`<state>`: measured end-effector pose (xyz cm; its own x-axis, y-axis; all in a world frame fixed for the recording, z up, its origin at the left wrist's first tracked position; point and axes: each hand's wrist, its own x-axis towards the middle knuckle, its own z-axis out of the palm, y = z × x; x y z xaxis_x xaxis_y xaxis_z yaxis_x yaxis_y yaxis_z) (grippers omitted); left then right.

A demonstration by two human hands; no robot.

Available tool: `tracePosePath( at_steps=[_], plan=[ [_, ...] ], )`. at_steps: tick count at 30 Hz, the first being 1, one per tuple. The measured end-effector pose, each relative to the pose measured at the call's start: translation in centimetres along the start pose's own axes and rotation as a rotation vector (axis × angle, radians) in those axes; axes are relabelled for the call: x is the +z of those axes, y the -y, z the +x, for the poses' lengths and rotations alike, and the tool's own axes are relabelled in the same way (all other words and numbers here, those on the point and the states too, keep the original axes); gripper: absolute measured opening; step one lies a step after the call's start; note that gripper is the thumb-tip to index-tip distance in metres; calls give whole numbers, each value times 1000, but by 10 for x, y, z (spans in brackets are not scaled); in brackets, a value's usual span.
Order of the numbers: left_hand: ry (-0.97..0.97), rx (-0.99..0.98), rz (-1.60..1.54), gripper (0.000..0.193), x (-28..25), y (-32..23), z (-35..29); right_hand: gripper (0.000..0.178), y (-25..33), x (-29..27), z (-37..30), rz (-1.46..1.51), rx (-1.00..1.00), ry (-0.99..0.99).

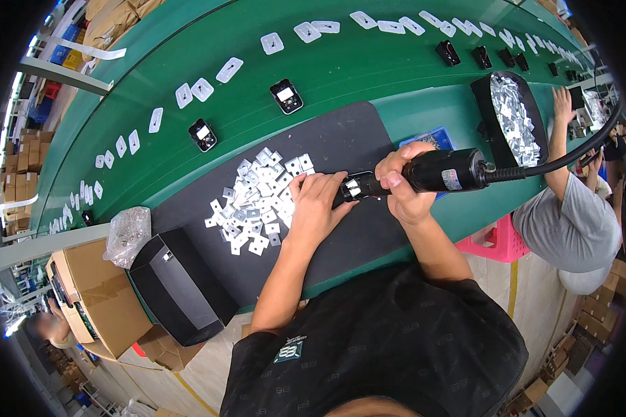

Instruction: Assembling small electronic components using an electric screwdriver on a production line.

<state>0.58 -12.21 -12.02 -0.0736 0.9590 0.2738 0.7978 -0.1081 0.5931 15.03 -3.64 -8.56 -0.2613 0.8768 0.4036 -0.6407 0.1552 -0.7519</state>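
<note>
Left of the left hand (314,207), silvery plates (263,189), black box (189,290)

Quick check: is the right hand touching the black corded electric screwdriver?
Touching. The head view shows it: the right hand's fingers and thumb wrap around the front end of the black corded electric screwdriver, with no gap.

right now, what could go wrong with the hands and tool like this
The black power tool in the right hand could slip off the black device toward the left hand, which grips it close by. The left wrist might nudge the loose pile of silver pieces beside it. The cable could perhaps catch on the black bin it passes.
</note>
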Motion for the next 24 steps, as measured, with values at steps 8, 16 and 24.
tracePosePath(
  at_steps=[8, 16, 24],
  plan=[
    [-10, 8, -18, 54, 3, 4, 0, 33, -4, -3, 0, -45, -25, 51],
    [30, -8, -10, 52, -3, 6, 0, 31, -10, -3, 2, -4, -13, 158],
    [9, 24, -35, 54, 12, 19, -3, 27, -9, -11, 0, -208, 158, 227]
  ],
)
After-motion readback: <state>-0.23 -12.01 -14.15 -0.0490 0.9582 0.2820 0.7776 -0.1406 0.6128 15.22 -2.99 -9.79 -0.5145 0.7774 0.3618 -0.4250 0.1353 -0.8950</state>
